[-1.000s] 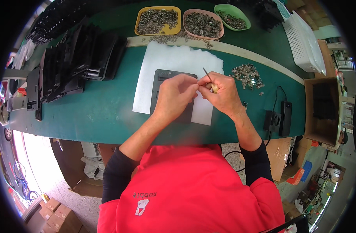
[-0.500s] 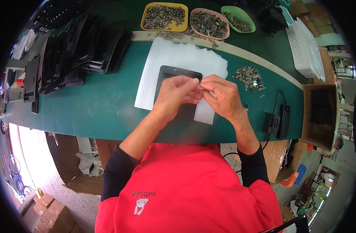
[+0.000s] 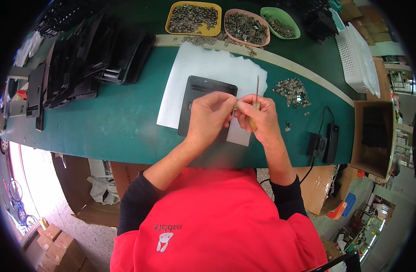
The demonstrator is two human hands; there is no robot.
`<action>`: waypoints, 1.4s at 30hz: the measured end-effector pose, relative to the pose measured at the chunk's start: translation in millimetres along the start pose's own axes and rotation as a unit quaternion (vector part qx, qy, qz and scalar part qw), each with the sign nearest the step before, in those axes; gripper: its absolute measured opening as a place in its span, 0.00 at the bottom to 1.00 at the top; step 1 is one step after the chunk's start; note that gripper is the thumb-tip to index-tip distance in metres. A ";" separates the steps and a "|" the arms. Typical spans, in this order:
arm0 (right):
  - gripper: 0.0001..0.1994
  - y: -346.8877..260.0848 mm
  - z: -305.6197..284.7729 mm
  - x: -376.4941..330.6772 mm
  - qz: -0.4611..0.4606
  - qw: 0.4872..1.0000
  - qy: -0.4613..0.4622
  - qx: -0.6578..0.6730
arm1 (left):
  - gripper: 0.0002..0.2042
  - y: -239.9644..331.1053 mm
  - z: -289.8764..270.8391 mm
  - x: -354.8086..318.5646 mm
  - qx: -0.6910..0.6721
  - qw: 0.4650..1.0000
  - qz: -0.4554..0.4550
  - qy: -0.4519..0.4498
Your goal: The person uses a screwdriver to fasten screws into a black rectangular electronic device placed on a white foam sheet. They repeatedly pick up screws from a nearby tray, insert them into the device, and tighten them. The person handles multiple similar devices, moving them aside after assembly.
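My left hand (image 3: 209,117) pinches a tiny metal part (image 3: 235,109) between thumb and fingertips. Touching the same piece, the thumb and forefinger of my right hand (image 3: 265,119) meet it from the other side. A screwdriver (image 3: 257,87) with a yellowish handle is held in my right hand, its thin shaft pointing away from me. Below both hands a flat black plastic panel (image 3: 186,111) lies on a white foam sheet (image 3: 170,97). My hands cover the panel's right part, and the exact shape of the tiny part is too small to tell.
Several black panels (image 3: 121,61) stand stacked at the left. Along the back are a yellow tray (image 3: 171,31), a pink bowl (image 3: 226,32) and a green bowl (image 3: 296,34) of small metal parts. A loose pile (image 3: 291,92) and a black corded device (image 3: 316,144) lie at the right.
My right hand has turned, and the screwdriver's shaft now shows standing out beyond its fingers. Both hands have shifted slightly toward me, their fingertips still together.
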State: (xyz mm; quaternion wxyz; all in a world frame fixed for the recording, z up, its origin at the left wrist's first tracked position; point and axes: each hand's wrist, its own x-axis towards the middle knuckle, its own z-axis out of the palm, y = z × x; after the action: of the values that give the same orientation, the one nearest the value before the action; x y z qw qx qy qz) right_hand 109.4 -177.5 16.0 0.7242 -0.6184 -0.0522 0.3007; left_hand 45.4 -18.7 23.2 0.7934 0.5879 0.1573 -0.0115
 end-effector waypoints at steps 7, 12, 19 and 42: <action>0.05 1.5 -0.7 -2.2 0.003 0.998 0.047 -0.040 | 0.10 4.4 -20.0 3.6 0.379 0.886 0.266 0.024; 0.06 6.8 -1.6 0.9 0.018 0.987 0.110 -0.118 | 0.19 14.0 -56.9 31.5 0.592 0.724 0.354 0.005; 0.09 0.9 -4.3 22.1 -0.014 0.977 0.112 -0.181 | 0.14 25.1 -39.9 31.3 0.490 0.861 0.126 0.052; 0.09 -7.6 5.9 51.6 -0.208 0.808 0.089 -0.544 | 0.11 -15.0 -39.8 29.0 0.514 0.805 0.266 0.133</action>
State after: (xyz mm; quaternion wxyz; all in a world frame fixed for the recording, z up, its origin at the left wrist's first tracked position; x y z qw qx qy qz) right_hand 151.6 -147.1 9.1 0.3159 -0.9094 -0.2703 0.0092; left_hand 60.5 18.8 -8.7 0.3190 0.9240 0.0696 0.1989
